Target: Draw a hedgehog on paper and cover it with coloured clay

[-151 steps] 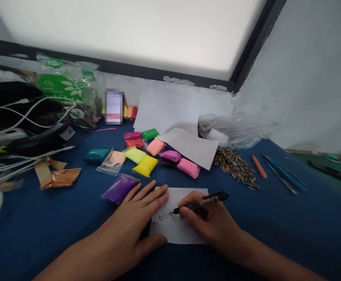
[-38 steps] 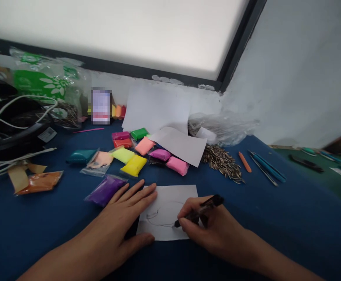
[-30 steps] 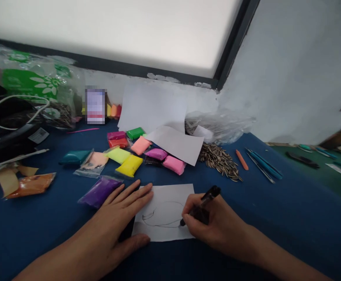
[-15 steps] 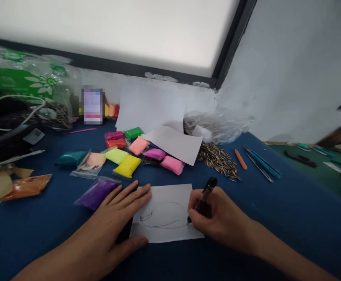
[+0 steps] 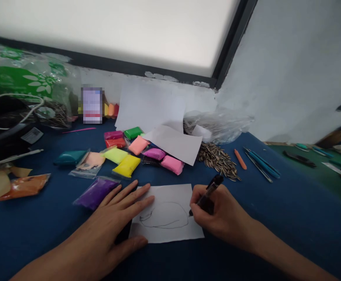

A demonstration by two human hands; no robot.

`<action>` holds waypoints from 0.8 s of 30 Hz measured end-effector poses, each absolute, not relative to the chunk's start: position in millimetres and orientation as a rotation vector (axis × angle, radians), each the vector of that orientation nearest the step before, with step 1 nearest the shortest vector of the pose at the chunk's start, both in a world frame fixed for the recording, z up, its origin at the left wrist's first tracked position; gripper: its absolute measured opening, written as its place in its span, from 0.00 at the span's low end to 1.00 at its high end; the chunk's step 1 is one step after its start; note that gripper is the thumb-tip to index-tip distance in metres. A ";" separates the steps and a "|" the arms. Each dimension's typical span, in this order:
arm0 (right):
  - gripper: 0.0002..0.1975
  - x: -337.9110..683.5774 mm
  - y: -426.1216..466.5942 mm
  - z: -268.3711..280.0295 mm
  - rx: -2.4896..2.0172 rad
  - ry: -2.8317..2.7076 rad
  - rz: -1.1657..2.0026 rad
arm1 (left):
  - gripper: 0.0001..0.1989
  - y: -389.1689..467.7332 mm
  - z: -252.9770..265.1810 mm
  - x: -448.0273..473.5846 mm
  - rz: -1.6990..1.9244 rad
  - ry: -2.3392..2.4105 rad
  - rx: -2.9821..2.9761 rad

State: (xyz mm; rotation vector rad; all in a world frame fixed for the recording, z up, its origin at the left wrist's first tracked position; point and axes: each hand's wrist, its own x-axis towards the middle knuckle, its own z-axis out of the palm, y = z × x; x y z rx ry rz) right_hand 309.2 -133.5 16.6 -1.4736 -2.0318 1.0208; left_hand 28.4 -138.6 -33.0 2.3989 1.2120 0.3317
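At the far left I see a clear bag with green print [image 5: 21, 82], and nearer me an orange packet [image 5: 25, 187] on the blue table [image 5: 41, 226]. To its right and a little farther off is a teal packet [image 5: 71, 157]; nearer again, a purple packet [image 5: 94, 193] lies just beside the fingers of my left hand [image 5: 120, 212]. That hand grips nothing: it is spread wide, palm down, fingertips and thumb over the left side of a small white sheet [image 5: 170, 234]. The sheet lies flat at the near middle, bearing a rounded, thin-lined outline. Beyond it are a yellow packet [image 5: 127, 166] and a pink packet [image 5: 172, 164]. Over the sheet's right side, my right hand [image 5: 221, 212] holds a black pen [image 5: 211, 189] in a narrow pinch, tilted, its tip at the outline's right end; whether it touches the paper I cannot tell. Farther right come a heap of striped seeds [image 5: 218, 162], an orange stick [image 5: 240, 160] and blue tweezers [image 5: 262, 163].
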 end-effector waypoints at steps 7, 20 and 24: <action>0.07 305.1 -134.1 13.4 -1.357 -1.910 0.887 | 0.35 -137.1 -29.9 28.6 0.362 1.181 2.393; 0.05 275.3 -146.4 -15.0 -1.197 -1.865 0.885 | 0.38 -139.7 -47.6 31.2 0.481 1.213 2.454; 0.04 271.7 -149.6 -19.4 -1.123 -1.845 0.821 | 0.38 -139.5 -44.3 33.0 0.475 1.233 2.449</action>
